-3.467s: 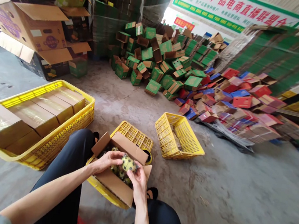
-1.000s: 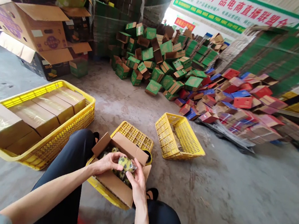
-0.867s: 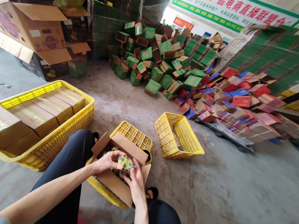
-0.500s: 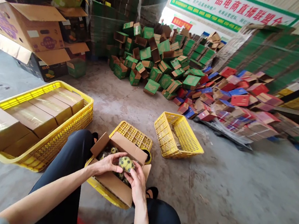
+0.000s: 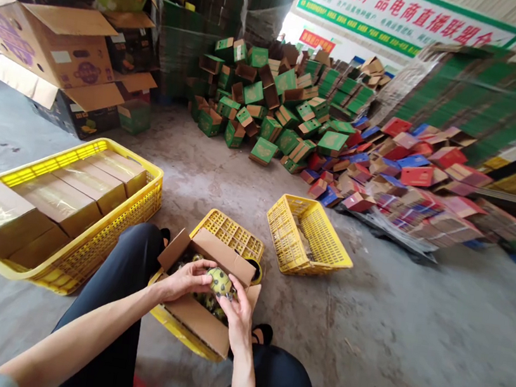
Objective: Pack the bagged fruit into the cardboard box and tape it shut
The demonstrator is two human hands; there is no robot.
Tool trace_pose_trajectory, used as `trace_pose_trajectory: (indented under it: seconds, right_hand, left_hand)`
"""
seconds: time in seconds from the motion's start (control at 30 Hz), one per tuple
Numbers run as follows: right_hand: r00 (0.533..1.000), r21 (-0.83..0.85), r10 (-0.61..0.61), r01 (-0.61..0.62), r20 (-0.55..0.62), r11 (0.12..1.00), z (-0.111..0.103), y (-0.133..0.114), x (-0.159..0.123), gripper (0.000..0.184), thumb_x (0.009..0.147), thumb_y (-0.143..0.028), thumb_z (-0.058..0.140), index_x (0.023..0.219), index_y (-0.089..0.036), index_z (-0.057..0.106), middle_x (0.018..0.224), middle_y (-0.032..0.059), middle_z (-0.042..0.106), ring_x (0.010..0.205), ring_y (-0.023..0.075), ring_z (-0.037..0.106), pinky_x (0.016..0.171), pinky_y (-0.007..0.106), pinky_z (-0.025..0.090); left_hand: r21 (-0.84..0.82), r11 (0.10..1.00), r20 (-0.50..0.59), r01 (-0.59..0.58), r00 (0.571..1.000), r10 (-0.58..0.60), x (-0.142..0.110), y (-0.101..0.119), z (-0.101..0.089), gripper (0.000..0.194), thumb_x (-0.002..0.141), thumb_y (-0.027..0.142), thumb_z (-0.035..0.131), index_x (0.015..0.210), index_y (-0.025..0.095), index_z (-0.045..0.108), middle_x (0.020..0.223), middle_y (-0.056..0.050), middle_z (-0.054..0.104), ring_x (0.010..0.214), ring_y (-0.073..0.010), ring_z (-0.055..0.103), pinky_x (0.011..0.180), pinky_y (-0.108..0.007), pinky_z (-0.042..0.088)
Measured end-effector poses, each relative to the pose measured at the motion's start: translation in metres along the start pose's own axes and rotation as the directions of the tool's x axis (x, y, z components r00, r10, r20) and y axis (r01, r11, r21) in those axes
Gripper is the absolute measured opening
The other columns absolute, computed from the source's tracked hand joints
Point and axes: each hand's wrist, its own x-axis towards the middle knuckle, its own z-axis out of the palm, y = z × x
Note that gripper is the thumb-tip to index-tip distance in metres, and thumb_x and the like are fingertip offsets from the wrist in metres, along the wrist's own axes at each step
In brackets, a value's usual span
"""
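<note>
A roundish yellow-green piece with dark spots [image 5: 220, 282], perhaps a fruit in a printed wrapper, is held up between my two hands. My left hand [image 5: 187, 279] grips its left end with thumb and fingers. On its right end close the fingers of my right hand [image 5: 239, 314]. Right below them stands an open cardboard box [image 5: 202, 325] with its flaps folded out. More spotted pieces [image 5: 210, 303] lie inside it, partly hidden by my hands. Under the box is an upturned yellow plastic crate [image 5: 228, 234].
To the left, a long yellow crate [image 5: 149, 194] holds several taped cartons [image 5: 91, 183]. Another yellow crate [image 5: 307, 236] sits on the floor ahead to the right. Piled green boxes [image 5: 264, 149] and red and blue boxes [image 5: 416, 175] lie farther back. My legs flank the box.
The spotted piece has turned slightly and shifted a little to the right between my hands. The crates and boxes stay in place; the view moved slightly.
</note>
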Motion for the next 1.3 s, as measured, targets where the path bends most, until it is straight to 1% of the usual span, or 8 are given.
trace_pose_trajectory:
  seconds: [0.17, 0.33, 0.5, 0.67, 0.83, 1.0, 1.17, 1.3]
  right_hand:
    - [1.000, 0.009, 0.020, -0.020, -0.001, 1.000, -0.001, 0.002, 0.000, 0.065, 0.079, -0.042, 0.083, 0.141, -0.029, 0.065, 0.136, 0.0072, 0.073, 0.116, 0.0318, 0.074, 0.106, 0.051, 0.058]
    - [0.997, -0.050, -0.074, 0.072, -0.029, 0.996, -0.003, 0.008, 0.003, 0.058, 0.078, -0.033, 0.080, 0.134, -0.029, 0.068, 0.144, 0.0062, 0.067, 0.129, 0.0327, 0.066, 0.114, 0.052, 0.051]
    - [0.983, -0.144, -0.186, 0.186, 0.012, 0.972, 0.001, 0.003, 0.000, 0.052, 0.078, -0.025, 0.076, 0.129, -0.029, 0.072, 0.146, 0.0062, 0.065, 0.144, 0.0311, 0.053, 0.123, 0.049, 0.042]
    - [0.997, -0.040, -0.076, 0.077, 0.015, 0.996, 0.001, 0.007, -0.002, 0.086, 0.079, -0.033, 0.084, 0.156, -0.037, 0.046, 0.165, 0.0066, 0.045, 0.146, 0.0310, 0.052, 0.117, 0.049, 0.048]
    - [0.999, 0.052, 0.035, -0.034, -0.019, 0.998, 0.002, 0.013, -0.001, 0.094, 0.076, -0.047, 0.089, 0.157, -0.034, 0.043, 0.150, 0.0118, 0.060, 0.128, 0.0330, 0.066, 0.103, 0.050, 0.058]
    - [0.993, 0.039, 0.114, -0.114, -0.005, 0.993, 0.007, 0.002, -0.002, 0.074, 0.073, -0.054, 0.089, 0.137, -0.028, 0.062, 0.136, 0.0125, 0.069, 0.111, 0.0330, 0.073, 0.089, 0.047, 0.064]
    - [0.998, -0.108, -0.057, 0.054, -0.029, 0.993, 0.006, -0.008, 0.000, 0.054, 0.074, -0.042, 0.089, 0.120, -0.026, 0.068, 0.126, 0.0077, 0.073, 0.113, 0.0301, 0.072, 0.099, 0.041, 0.058]
    - [0.990, -0.155, -0.134, 0.127, -0.037, 0.980, 0.006, -0.007, 0.001, 0.051, 0.073, -0.034, 0.086, 0.119, -0.026, 0.066, 0.120, 0.0065, 0.073, 0.109, 0.0283, 0.072, 0.095, 0.039, 0.059]
  left_hand:
    - [-0.012, 1.000, 0.010, 0.001, 1.000, -0.001, 0.000, 0.000, 0.000, 0.065, 0.073, 0.034, 0.095, 0.129, 0.020, 0.067, 0.116, -0.011, 0.072, 0.109, -0.0260, 0.072, 0.102, -0.042, 0.055]
    - [-0.032, 0.999, 0.027, 0.034, 0.999, -0.034, -0.001, -0.001, -0.002, 0.090, 0.071, 0.035, 0.096, 0.150, 0.026, 0.053, 0.132, -0.014, 0.068, 0.118, -0.0282, 0.070, 0.105, -0.044, 0.054]
    - [0.061, 0.993, 0.041, 0.098, 0.994, -0.101, -0.001, 0.000, -0.003, 0.059, 0.076, 0.045, 0.092, 0.125, 0.020, 0.071, 0.135, -0.016, 0.068, 0.117, -0.0291, 0.070, 0.098, -0.039, 0.057]
    - [0.054, 0.998, 0.062, 0.037, 0.997, -0.040, -0.001, 0.001, -0.002, 0.059, 0.070, 0.038, 0.096, 0.121, 0.020, 0.072, 0.135, -0.015, 0.067, 0.120, -0.0308, 0.068, 0.098, -0.039, 0.056]
    - [0.069, 0.996, 0.126, -0.051, 0.991, 0.042, 0.000, -0.001, -0.003, 0.063, 0.070, 0.030, 0.097, 0.127, 0.022, 0.071, 0.127, -0.011, 0.069, 0.111, -0.0263, 0.068, 0.096, -0.036, 0.053]
    - [0.066, 0.994, 0.172, -0.092, 0.982, 0.080, 0.005, -0.006, -0.008, 0.070, 0.065, 0.022, 0.099, 0.129, 0.022, 0.070, 0.123, -0.009, 0.071, 0.111, -0.0245, 0.066, 0.101, -0.036, 0.047]
    - [0.072, 0.994, 0.157, -0.082, 0.985, 0.070, 0.006, -0.011, -0.010, 0.086, 0.064, 0.020, 0.099, 0.143, 0.027, 0.063, 0.143, -0.011, 0.062, 0.129, -0.0299, 0.060, 0.114, -0.045, 0.040]
    - [0.055, 0.998, 0.087, -0.034, 0.996, 0.029, 0.005, -0.015, -0.011, 0.090, 0.064, 0.022, 0.099, 0.146, 0.028, 0.060, 0.145, -0.013, 0.059, 0.123, -0.0295, 0.064, 0.113, -0.048, 0.044]
